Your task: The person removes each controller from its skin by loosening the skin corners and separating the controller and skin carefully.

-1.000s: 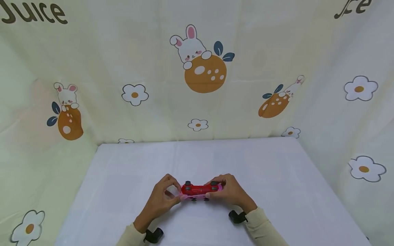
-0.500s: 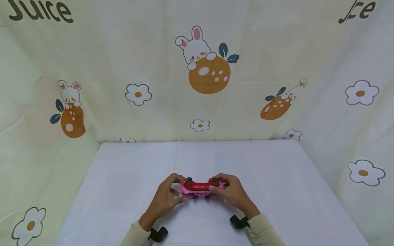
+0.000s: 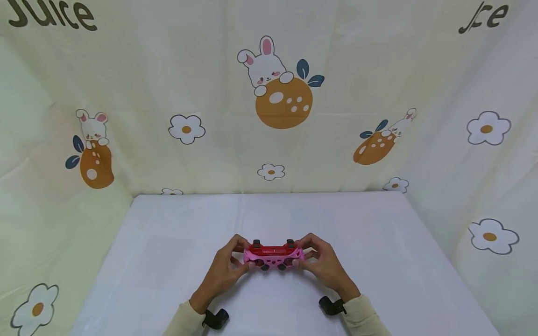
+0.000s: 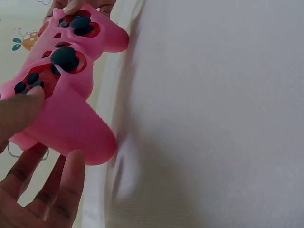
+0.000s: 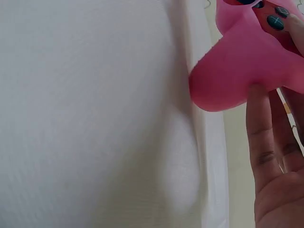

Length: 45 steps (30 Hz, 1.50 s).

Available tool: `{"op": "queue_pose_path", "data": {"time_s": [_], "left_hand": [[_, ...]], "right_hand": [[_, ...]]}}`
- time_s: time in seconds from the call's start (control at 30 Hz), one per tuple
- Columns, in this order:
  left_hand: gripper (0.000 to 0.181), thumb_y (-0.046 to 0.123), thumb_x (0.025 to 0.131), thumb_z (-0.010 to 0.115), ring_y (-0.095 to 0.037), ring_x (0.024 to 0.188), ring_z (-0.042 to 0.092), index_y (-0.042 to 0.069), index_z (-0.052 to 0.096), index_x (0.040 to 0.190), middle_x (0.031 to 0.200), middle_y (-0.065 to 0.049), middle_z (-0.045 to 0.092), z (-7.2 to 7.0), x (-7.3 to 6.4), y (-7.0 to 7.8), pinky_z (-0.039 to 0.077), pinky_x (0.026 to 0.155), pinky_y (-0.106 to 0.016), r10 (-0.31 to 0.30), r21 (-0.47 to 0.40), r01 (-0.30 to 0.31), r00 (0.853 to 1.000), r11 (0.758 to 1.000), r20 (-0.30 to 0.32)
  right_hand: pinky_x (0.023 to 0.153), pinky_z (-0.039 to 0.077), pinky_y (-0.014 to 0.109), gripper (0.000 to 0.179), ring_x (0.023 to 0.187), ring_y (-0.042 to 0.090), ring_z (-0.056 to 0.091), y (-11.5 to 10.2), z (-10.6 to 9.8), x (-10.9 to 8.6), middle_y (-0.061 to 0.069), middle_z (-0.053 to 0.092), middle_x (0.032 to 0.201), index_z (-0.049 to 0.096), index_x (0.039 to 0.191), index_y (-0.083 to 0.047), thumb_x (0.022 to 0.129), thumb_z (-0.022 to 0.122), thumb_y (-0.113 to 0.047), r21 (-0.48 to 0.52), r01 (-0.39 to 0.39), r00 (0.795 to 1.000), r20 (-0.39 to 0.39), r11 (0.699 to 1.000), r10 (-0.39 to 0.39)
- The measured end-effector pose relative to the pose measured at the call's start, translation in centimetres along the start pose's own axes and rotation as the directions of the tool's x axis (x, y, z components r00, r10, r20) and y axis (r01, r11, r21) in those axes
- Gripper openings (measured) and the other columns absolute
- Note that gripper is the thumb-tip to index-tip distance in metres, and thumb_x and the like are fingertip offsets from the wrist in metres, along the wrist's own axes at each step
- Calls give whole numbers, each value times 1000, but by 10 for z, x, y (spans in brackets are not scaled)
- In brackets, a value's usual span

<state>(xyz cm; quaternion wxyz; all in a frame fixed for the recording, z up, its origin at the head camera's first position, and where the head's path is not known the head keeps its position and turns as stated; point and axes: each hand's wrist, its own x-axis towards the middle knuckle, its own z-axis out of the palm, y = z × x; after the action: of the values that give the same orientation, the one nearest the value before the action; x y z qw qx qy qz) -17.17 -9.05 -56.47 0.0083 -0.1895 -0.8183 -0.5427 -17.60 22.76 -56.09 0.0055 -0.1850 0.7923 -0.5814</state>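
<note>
A red game controller sits inside a pink silicone cover, between both hands. In the left wrist view, black thumbsticks and buttons show through openings in the cover. My left hand grips the left end, thumb by the direction buttons, fingers behind and under the pink handle. At the other end my right hand holds it, thumb near the face buttons and fingers beneath the handle. The pink cover wraps both handles and the front face, while the red back edge with black triggers stays bare in the head view.
A white-covered table lies under the hands. A cream curtain printed with rabbits, oranges and flowers rises behind it and along both sides. Each wrist carries a black camera mount.
The pink cover now spans the controller's front more evenly, its holes showing. My right hand has shifted outward to the right end, its thumb moving off the middle. The controller has tilted slightly.
</note>
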Motion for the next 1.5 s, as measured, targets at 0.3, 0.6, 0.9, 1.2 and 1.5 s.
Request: {"op": "queue_pose_path", "data": {"time_s": [0.3,0.6,0.9,1.2,1.5], "left_hand": [[35,31,95,81,-17,98,66,22,55,118,117,-1,64,-3,-4,-3,56,72,-28,-49,-69,53,998,996,49],[31,26,98,78,-18,89,61,16,54,114,108,-7,58,-7,-7,-10,50,66,-24,-78,-145,100,986,984,146],[29,22,97,79,-17,89,60,15,55,111,107,-5,57,-12,-6,-16,50,67,-24,-38,-162,70,981,984,192],[30,20,95,80,-16,86,59,12,55,108,109,-9,58,-13,-3,-17,53,65,-23,-50,-177,87,978,980,204],[24,18,95,79,-12,81,59,14,55,99,101,-5,59,-11,-5,-17,49,69,-23,-68,-134,91,984,987,167]], "right_hand": [[79,61,26,37,96,19,69,-5,4,0,10,69,112,66,117,-18,88,88,-18,-6,-113,994,14,994,113],[72,59,23,54,93,17,68,2,2,2,14,65,112,61,117,-9,76,96,-12,70,-144,983,124,987,134],[72,51,23,44,90,10,63,16,-7,15,5,59,105,62,108,-12,79,94,-14,-11,-80,971,227,997,80],[78,53,28,34,91,11,57,23,-7,15,4,60,91,62,92,-12,79,94,-12,11,-20,983,181,1000,17],[78,56,26,31,88,9,59,24,-1,14,3,59,89,63,91,-14,81,92,-10,11,-15,991,133,1000,13]]}}
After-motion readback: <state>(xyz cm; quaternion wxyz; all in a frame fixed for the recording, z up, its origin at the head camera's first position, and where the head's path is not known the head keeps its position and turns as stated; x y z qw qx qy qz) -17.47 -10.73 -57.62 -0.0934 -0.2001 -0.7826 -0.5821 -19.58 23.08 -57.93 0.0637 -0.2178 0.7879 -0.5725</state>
